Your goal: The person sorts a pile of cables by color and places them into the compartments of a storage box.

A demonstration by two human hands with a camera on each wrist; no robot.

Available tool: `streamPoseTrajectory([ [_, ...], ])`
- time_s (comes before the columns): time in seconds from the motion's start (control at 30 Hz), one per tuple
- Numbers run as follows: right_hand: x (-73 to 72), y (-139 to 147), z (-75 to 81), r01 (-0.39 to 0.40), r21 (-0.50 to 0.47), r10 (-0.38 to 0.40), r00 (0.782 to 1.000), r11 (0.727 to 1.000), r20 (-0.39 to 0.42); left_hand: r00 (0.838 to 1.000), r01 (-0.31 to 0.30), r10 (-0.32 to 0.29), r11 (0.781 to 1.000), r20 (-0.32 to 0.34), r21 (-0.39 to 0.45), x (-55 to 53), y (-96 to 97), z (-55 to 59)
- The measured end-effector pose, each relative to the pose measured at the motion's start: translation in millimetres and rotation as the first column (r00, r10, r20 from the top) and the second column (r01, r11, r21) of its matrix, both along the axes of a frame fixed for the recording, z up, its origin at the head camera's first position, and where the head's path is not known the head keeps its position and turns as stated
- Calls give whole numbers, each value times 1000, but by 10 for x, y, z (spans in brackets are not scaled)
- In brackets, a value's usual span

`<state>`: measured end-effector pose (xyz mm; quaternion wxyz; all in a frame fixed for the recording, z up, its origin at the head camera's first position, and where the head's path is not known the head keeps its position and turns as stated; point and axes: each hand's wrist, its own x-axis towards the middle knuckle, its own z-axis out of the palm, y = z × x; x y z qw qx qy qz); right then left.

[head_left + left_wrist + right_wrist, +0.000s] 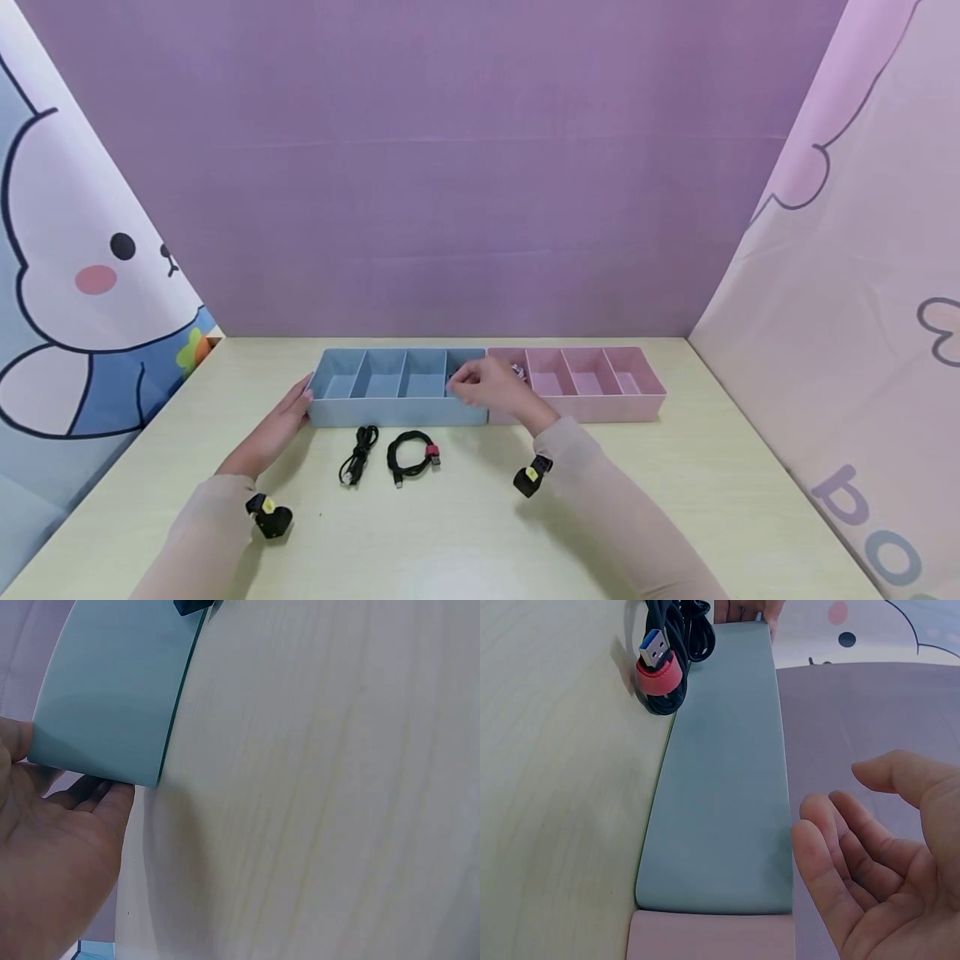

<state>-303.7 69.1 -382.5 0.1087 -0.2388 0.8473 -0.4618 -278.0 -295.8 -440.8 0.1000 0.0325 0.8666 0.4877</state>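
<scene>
A blue divided organizer box [397, 412] stands end to end with a pink one [611, 408]. At the blue box's left end, my left hand [288, 407] grips it, thumb at the top rim and fingers against the end wall [67, 885]. My right hand [491, 387] hovers over the blue box's rightmost compartment, near the seam. Its fingers are loosely bent with a gap to the thumb, and nothing shows between them [885, 855]. In front of the blue box lie two coiled black cables, one plain [360, 454] and one with a red strap [432, 451].
A small patterned bundle [518, 372] sits in the pink box's leftmost compartment, partly hidden by my right hand. A purple backdrop [450, 208] rises behind the boxes. Printed cloth panels [847, 317] flank the pale wooden table [420, 542].
</scene>
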Motion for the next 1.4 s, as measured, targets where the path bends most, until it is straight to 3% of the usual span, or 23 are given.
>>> streamPoseTrajectory([
  [0.33,45,-50,-73,-19,5,20,1000,1000,-17,1000,-9,9,1000,8,-4,10,-3,-1],
  [0.6,132,-119,-153,-41,88,52,990,995,-130,1000,-8,8,1000,7,-5,6,-7,-7],
  [0.83,193,-182,-203,-75,109,84,993,991,-86,1000,-19,19,1000,14,2,-20,-14,-25],
  [1.17,224,-266,-347,-51,179,76,988,982,-136,1000,-11,11,1000,20,-9,6,-15,-6],
  [1.4,257,-315,-384,-56,177,78,990,983,-120,1000,-14,14,1000,27,-9,2,-11,5],
])
